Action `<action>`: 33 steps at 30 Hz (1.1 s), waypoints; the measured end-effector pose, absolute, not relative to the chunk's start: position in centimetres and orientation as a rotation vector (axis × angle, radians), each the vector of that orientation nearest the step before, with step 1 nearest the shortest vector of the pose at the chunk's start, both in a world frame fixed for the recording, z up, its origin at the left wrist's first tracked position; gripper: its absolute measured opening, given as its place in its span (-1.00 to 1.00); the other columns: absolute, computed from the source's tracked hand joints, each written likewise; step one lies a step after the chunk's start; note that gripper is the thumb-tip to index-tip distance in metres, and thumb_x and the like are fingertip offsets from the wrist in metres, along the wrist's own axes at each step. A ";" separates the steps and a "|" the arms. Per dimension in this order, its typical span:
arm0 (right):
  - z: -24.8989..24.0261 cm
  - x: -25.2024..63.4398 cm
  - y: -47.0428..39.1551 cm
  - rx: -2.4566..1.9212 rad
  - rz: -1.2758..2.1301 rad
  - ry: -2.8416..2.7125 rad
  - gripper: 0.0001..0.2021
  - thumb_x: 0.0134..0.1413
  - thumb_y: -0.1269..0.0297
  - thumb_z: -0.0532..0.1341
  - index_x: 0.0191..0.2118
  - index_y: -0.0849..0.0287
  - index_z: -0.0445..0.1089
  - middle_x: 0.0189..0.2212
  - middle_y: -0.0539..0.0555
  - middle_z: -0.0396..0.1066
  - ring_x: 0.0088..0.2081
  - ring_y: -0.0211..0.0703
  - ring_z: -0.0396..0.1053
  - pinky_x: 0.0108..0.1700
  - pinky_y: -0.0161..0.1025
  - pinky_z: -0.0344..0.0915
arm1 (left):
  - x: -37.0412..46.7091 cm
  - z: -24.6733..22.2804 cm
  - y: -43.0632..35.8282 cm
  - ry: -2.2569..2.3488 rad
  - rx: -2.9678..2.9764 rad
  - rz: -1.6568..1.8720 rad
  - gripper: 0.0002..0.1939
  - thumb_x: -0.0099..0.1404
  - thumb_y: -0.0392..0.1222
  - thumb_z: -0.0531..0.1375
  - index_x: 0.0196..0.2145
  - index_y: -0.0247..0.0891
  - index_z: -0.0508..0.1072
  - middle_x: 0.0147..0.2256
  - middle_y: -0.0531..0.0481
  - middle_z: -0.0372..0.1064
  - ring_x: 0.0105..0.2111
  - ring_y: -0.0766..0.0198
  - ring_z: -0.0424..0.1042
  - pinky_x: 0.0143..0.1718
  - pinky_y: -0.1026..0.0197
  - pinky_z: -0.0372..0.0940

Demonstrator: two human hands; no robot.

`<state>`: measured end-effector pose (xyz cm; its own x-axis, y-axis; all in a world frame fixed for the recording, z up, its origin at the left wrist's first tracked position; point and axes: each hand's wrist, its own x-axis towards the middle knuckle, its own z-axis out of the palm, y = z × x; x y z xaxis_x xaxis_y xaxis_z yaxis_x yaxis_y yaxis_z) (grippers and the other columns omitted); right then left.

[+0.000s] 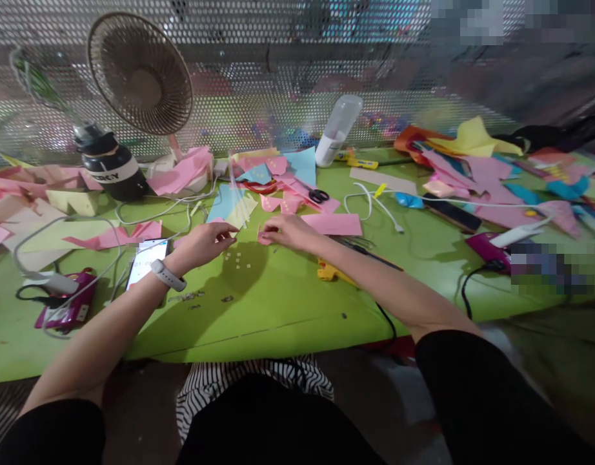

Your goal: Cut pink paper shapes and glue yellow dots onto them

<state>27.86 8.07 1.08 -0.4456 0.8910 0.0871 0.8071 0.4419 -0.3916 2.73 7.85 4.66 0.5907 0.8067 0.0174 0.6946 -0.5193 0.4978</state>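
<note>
My left hand point(211, 243), with a pale watch point(168, 276) on its wrist, hovers over the green table point(278, 316), thumb and fingertips apart with nothing visible between them. To its right, my right hand point(288, 231) has its fingers closed on a small pink piece point(264, 237). Several tiny pale squares point(238, 259) lie below and between the hands. Small metallic bits point(187, 297) are scattered nearer the front edge. Pale yellow paper strips point(242, 212) and pink cut paper point(282, 203) lie just beyond the hands.
A phone point(147, 261) lies beside my left forearm. Behind stand a fan point(141, 74), a black bottle point(114, 169) and a clear bottle point(339, 131). Scissors point(319, 196), a yellow glue gun point(333, 271), cables, power strips point(77, 300) and coloured paper surround the work area.
</note>
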 end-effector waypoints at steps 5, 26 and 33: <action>3.2 28.4 7.4 -1.285 0.287 -2.516 -0.90 0.23 0.36 0.29 -0.24 0.10 0.59 -0.26 0.09 0.60 -0.14 -0.02 0.45 -0.05 -0.08 0.09 | 4.2 4.9 7.9 1.086 2.479 0.337 -0.52 0.40 -0.06 0.10 0.22 -0.21 0.42 -0.22 -0.10 0.61 -0.32 0.23 0.53 -0.29 0.23 0.32; 3.3 26.8 5.1 -1.213 0.112 -2.539 -0.82 0.31 0.36 0.19 -0.27 0.16 0.55 -0.30 0.11 0.59 -0.20 -0.03 0.42 -0.03 -0.05 -0.04 | 5.9 5.5 6.1 1.028 2.663 0.246 -0.78 0.39 -0.27 0.03 -0.24 -0.28 0.47 -0.40 -0.07 0.53 -0.47 0.31 0.44 -0.46 0.27 0.17; 3.2 26.0 4.7 -1.231 0.121 -2.534 -0.78 0.26 0.45 0.14 -0.27 0.17 0.56 -0.30 0.13 0.59 -0.22 -0.04 0.41 0.03 -0.02 0.00 | 5.8 5.5 5.7 1.125 2.690 0.205 -0.78 0.35 -0.24 0.05 -0.26 -0.29 0.50 -0.43 -0.10 0.52 -0.46 0.24 0.45 -0.45 0.22 0.17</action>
